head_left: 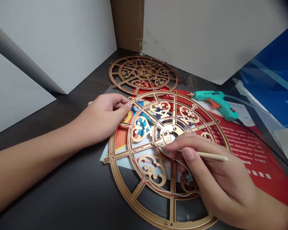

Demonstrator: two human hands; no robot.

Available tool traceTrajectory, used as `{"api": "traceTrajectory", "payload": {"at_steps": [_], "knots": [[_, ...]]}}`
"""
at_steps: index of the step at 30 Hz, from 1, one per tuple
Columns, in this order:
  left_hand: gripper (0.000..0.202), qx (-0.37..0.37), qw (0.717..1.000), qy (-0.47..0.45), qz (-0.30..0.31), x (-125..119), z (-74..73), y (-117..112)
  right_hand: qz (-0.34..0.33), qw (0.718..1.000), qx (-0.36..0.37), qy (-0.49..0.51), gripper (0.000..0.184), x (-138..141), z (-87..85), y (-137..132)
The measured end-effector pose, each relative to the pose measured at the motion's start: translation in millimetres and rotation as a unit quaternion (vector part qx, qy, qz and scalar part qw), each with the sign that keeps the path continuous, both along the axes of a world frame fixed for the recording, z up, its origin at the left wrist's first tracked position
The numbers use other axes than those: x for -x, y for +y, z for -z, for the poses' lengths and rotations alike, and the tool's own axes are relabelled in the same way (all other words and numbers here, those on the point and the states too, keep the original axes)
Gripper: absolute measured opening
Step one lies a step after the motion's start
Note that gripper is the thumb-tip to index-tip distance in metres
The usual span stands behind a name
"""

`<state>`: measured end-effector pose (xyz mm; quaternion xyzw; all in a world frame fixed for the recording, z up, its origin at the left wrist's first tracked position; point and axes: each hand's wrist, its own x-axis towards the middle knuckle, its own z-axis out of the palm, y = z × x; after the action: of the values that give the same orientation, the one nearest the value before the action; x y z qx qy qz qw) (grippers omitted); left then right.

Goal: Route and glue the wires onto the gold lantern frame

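Note:
A gold openwork wheel frame [113,153] with scrolled panels lies flat on a printed red poster [244,150]. My left hand [103,116] rests on its upper left rim, fingers loosely curved and holding nothing. My right hand [206,169] grips a thin wooden stick [208,154], whose tip touches the frame near its hub. Fine red and white wires [158,191] run along the frame's inner ring, partly hidden under my right hand. A second, similar wired wheel frame [144,58] lies behind the first.
A teal hot glue gun [216,103] lies on the poster to the right, trailing a black cable [261,143]. White boards [206,32] stand along the back of the dark table [50,179], joined by brown cardboard [127,22]. A blue panel [273,64] stands at the right.

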<state>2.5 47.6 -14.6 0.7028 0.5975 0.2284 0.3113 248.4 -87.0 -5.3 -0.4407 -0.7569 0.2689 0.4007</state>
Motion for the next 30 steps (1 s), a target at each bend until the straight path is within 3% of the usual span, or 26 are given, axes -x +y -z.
{"api": "traceTrajectory", "payload": {"at_steps": [12,20,30], "knots": [[0.039,-0.006,1.000,-0.012,0.004,2.4,2.6,0.2,-0.062,0.988,-0.084,-0.118,0.021,0.5,-7.3,-4.6],[0.038,-0.005,1.000,-0.004,-0.001,0.7,1.2,0.1,-0.056,0.992,-0.079,-0.085,0.018,0.4,-3.4,-5.2],[0.035,0.016,1.000,-0.007,-0.008,-2.0,-3.3,-2.2,-0.066,0.957,-0.180,-0.215,0.038,7.5,-9.6,-4.2]]}}
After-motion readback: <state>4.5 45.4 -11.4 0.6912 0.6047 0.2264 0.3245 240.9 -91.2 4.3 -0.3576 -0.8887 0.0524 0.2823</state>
